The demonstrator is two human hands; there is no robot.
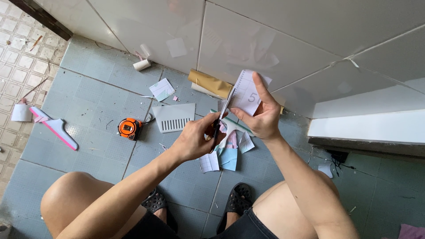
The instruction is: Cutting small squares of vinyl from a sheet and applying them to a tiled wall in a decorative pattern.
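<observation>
Blue floor tiles are covered in paper scraps. Near the middle of the frame, the left hand (pixel 195 140) grips scissors (pixel 225 110), blades pointing up into the white paper (pixel 248 94) pinched by the right hand (pixel 263 117) just beside them.

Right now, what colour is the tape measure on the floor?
Orange and black tape measure, head view.
</observation>
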